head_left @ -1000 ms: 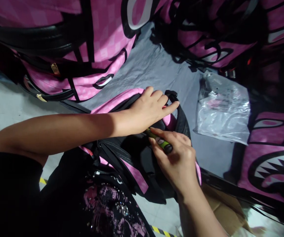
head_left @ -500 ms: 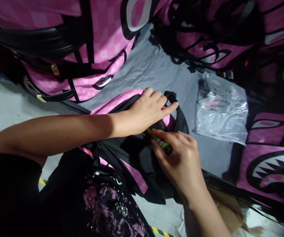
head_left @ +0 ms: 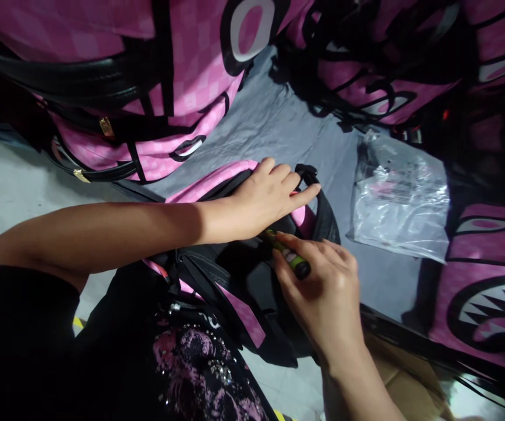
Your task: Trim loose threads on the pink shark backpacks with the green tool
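Observation:
A black and pink backpack [head_left: 241, 330] lies tilted at the near edge of the grey-covered surface, against my lap. My left hand [head_left: 274, 190] rests over its upper part, most fingers curled down into the fabric and one digit stretched to the right beside a black strap [head_left: 326, 204]. The left fingertips are partly hidden. In my right hand [head_left: 322, 275] is a short green cylindrical tool with a black end [head_left: 295, 263], pinched between thumb and fingers. Its far tip points under my left wrist at the black fabric and is hidden; its exact kind cannot be made out.
A large pink checkered bag [head_left: 199, 58] stands at upper left. A clear plastic bag [head_left: 399, 202] lies on the grey sheet [head_left: 274, 111] to the right. More pink shark-face bags [head_left: 484, 234] crowd the right side. Brown cardboard [head_left: 404, 374] sits below the edge.
The whole view has shifted slightly, so things appear a little farther right. Both hands keep nearly the same place on the backpack, and the green tool stays in my right hand.

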The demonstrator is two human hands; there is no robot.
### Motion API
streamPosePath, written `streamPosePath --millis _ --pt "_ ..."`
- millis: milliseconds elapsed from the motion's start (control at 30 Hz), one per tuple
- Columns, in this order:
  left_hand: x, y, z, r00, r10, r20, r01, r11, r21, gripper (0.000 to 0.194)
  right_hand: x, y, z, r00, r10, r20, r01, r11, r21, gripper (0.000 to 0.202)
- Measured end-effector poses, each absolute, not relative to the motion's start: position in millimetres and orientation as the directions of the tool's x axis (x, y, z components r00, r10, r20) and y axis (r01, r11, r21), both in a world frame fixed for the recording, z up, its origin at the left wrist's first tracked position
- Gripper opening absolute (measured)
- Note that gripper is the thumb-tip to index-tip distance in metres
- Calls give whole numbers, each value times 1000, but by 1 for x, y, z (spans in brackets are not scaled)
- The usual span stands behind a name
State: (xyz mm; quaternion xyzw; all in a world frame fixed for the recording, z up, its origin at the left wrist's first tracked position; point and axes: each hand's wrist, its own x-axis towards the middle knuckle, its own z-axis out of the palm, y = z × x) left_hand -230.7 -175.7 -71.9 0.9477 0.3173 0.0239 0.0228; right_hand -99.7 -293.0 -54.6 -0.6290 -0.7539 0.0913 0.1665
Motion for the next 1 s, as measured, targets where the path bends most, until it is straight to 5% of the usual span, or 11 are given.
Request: streamPosePath --millis 367,500,700,1000 --pt "-234 -175 -70 813 580 40 580 -814 14 73 -97 -293 -61 -138 978 158 885 193 -423 19" --pt "-264 -161 -53 852 519 -66 523 -851 47 90 -94 -298 -65 -89 969 231 900 178 -399 20" --pt "-296 -157 -36 672 683 -284 740 -635 222 111 -115 -294 -76 -111 940 323 741 295 -603 18" --pt "-273 -171 -38 635 731 -248 748 -663 -40 129 -131 -293 -103 53 936 347 649 232 -724 21"
